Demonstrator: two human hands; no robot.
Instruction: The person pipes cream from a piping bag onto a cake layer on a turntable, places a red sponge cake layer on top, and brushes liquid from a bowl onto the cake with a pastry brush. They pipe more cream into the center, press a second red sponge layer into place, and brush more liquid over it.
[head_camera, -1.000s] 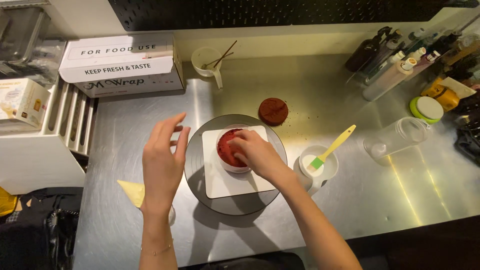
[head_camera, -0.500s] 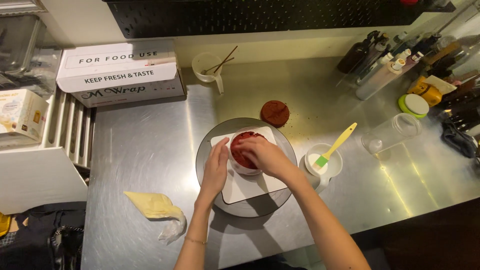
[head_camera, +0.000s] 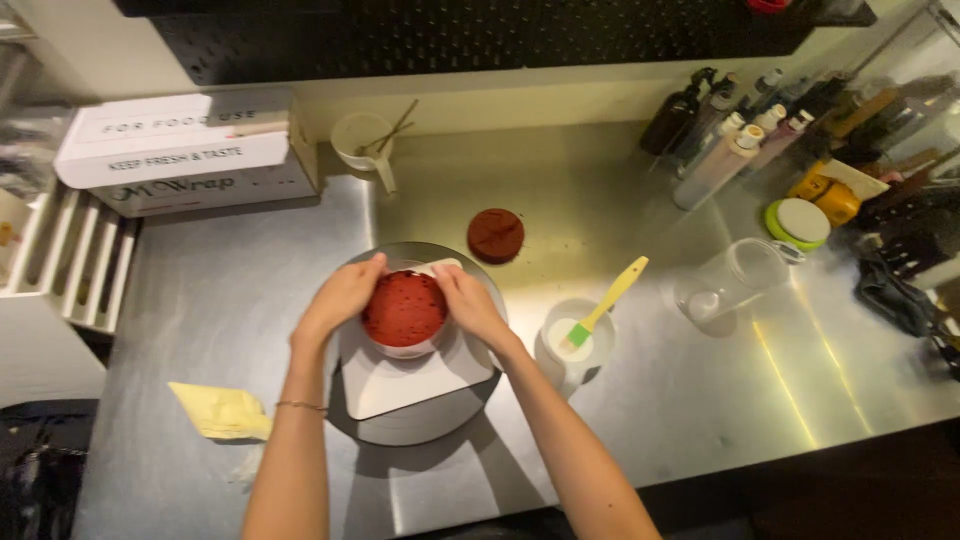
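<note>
Both hands cup a round red cake layer (head_camera: 404, 306) that sits on white cream on a white square board (head_camera: 400, 385), which lies on a round grey turntable (head_camera: 420, 425) near the front of the steel table (head_camera: 230, 300). The left hand (head_camera: 345, 295) curves around the cake's left edge with fingers partly curled against its side; the right hand (head_camera: 468, 300) does the same on the right edge, thumb toward the top rim. Neither hand is fully closed; each presses the cake's side.

A 2nd red cake layer (head_camera: 496, 235) lies bare on the table just behind the turntable. To the right of the turntable stands a white cup (head_camera: 578, 345) holding a brush (head_camera: 605, 305) with a yellow handle and green bristles. Farther right a clear measuring jug (head_camera: 730, 282) lies tilted. A yellow piping bag (head_camera: 222, 411) lies at the left front. A white box of wrap (head_camera: 185, 150) rests at the back left, beside a small white cup (head_camera: 362, 140) with sticks. Bottles (head_camera: 720, 140) crowd the back right corner.
</note>
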